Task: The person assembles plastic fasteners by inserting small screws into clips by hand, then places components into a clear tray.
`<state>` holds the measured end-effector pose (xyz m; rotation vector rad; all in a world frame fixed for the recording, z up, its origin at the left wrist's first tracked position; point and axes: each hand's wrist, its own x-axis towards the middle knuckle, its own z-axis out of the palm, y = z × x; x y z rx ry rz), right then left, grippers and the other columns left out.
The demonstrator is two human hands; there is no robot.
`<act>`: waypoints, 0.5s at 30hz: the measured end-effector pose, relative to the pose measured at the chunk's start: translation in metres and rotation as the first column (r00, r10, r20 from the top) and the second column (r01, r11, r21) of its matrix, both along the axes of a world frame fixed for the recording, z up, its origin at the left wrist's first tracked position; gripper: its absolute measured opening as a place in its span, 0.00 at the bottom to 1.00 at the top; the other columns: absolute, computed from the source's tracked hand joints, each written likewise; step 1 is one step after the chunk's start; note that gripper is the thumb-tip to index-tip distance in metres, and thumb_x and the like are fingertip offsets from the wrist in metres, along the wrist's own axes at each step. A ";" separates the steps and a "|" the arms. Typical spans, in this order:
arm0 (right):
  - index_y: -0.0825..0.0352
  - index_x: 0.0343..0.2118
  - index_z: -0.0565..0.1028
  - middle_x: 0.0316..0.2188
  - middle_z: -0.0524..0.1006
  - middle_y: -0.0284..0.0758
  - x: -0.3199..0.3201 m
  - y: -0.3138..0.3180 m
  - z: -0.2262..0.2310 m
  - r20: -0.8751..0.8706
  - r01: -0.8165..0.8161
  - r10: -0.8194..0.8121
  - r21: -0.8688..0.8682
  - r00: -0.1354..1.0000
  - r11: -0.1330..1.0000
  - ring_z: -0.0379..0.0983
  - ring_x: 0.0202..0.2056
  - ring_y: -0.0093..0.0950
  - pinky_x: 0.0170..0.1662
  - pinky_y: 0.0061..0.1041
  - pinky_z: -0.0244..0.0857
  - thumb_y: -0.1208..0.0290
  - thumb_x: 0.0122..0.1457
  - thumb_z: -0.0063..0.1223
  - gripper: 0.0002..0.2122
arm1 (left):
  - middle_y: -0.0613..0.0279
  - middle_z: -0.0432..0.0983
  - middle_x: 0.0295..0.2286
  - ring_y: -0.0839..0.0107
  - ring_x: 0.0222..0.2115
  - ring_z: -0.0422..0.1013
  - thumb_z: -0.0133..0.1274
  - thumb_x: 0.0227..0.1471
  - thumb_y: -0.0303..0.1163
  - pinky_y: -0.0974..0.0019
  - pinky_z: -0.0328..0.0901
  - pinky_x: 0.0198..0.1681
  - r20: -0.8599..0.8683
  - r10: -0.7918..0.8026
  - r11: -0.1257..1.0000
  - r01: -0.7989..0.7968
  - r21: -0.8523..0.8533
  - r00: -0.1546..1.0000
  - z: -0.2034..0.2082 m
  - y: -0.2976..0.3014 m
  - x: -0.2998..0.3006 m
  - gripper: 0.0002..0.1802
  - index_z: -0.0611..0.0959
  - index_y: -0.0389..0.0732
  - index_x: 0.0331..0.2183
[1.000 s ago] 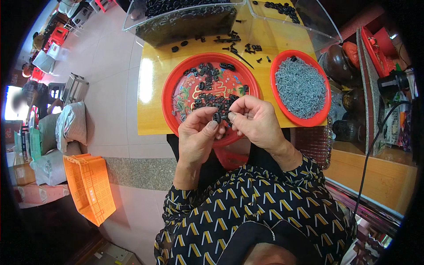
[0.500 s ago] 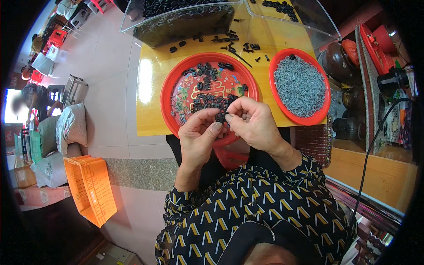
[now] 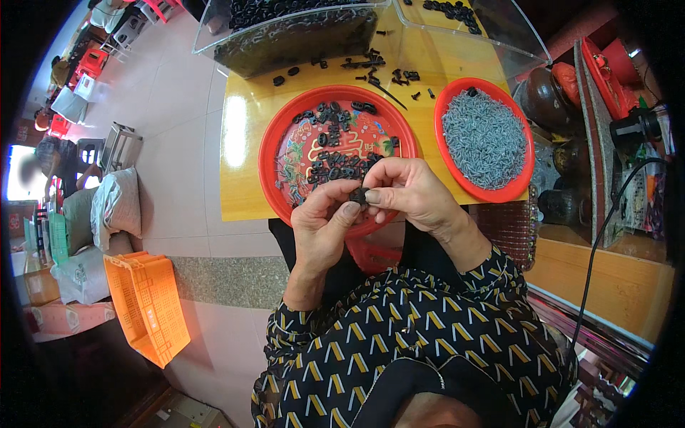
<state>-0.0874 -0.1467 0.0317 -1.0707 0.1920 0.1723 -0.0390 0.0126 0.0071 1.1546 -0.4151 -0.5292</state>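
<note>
Yellow table point(image 3: 242, 192), red tray point(image 3: 265, 153), seriously fiddly fingerwork
A plate point(image 3: 530, 153) of small grey screws point(image 3: 486, 139) sits just right of the tray; the left hand point(image 3: 321, 228) and right hand point(image 3: 421, 196) meet above the tray's near side, thumbs and fingertips pinching one black part point(image 3: 360, 193). Can't tell if the right's got a screw too. Best bet imo: left pinch steady, right pressing gently and straight, staying above the tray so slips land there.

Glare on yellow table point(image 3: 239, 187); far-left patch point(image 3: 16, 187) blown out; edges bent, rim dark
</note>
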 end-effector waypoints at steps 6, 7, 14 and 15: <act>0.69 0.27 0.68 0.22 0.69 0.29 0.000 0.001 -0.005 0.041 -0.012 0.007 0.114 0.999 0.993 0.67 0.21 0.17 0.25 0.14 0.65 0.75 0.48 0.54 0.07 | 0.64 0.72 0.28 0.80 0.28 0.68 0.49 0.44 0.20 0.78 0.64 0.32 0.055 0.018 0.999 -0.020 0.033 0.998 0.003 -0.002 -0.002 0.11 0.74 0.32 0.35; 0.69 0.27 0.68 0.22 0.69 0.29 0.000 0.001 -0.005 0.041 -0.012 0.008 0.115 0.999 0.993 0.67 0.21 0.17 0.25 0.14 0.65 0.75 0.48 0.54 0.07 | 0.64 0.72 0.28 0.80 0.28 0.68 0.49 0.44 0.19 0.78 0.64 0.32 0.056 0.019 0.999 -0.021 0.033 0.998 0.003 -0.002 -0.002 0.11 0.74 0.32 0.35; 0.69 0.26 0.68 0.21 0.70 0.30 0.002 0.000 -0.017 0.058 -0.064 0.058 0.124 0.997 0.990 0.69 0.21 0.18 0.25 0.15 0.66 0.74 0.47 0.54 0.07 | 0.63 0.71 0.28 0.80 0.28 0.68 0.48 0.44 0.17 0.78 0.63 0.32 0.111 0.044 0.994 -0.055 0.099 0.993 0.003 -0.002 -0.003 0.12 0.74 0.31 0.35; 0.68 0.26 0.68 0.22 0.70 0.30 0.002 -0.001 -0.020 0.058 -0.069 0.061 0.138 0.996 0.988 0.69 0.21 0.18 0.24 0.15 0.67 0.74 0.47 0.55 0.07 | 0.63 0.71 0.28 0.80 0.28 0.68 0.48 0.44 0.17 0.78 0.63 0.32 0.110 0.043 0.994 -0.054 0.100 0.993 0.002 -0.003 -0.003 0.12 0.74 0.31 0.35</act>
